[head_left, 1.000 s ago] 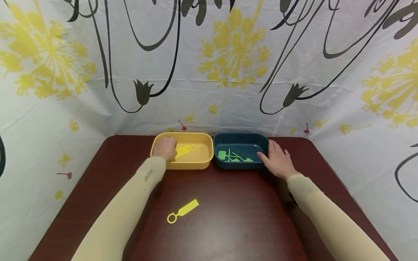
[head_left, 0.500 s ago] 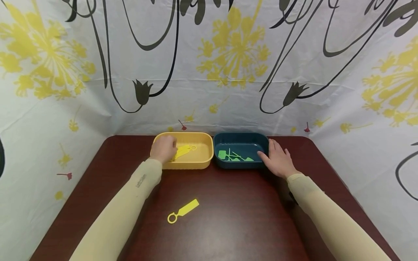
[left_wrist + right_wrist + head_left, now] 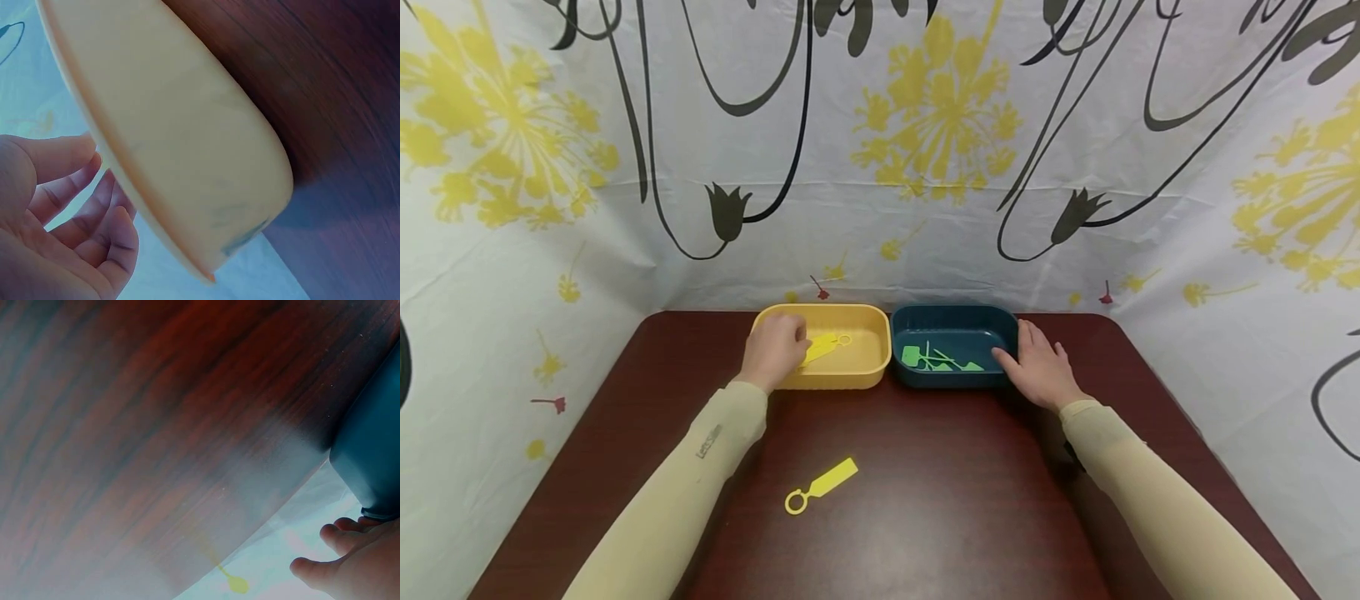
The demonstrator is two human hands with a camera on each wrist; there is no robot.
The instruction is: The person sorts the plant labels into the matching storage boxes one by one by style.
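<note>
My left hand (image 3: 772,350) is over the left end of a yellow tray (image 3: 875,379), beside several flat yellow ring tags (image 3: 825,346) lying in it. In the left wrist view its loosely curled fingers and thumb (image 3: 65,156) reach to the tray's rim, with nothing seen between them. My right hand (image 3: 1041,367) rests on the right end of a dark blue tray (image 3: 951,380), thumb over the rim, fingers extended along the outside. Several green tags (image 3: 911,357) with thin stems lie in the blue tray. One yellow ring tag (image 3: 832,478) lies on the table in front.
The two trays stand side by side near the back edge of a dark reddish-brown table (image 3: 940,500). A white printed cloth (image 3: 842,225) hangs behind and along both sides.
My left hand has drawn back slightly toward me over the yellow tray, its forearm shifting a little left. The right hand and both trays stay where they were.
</note>
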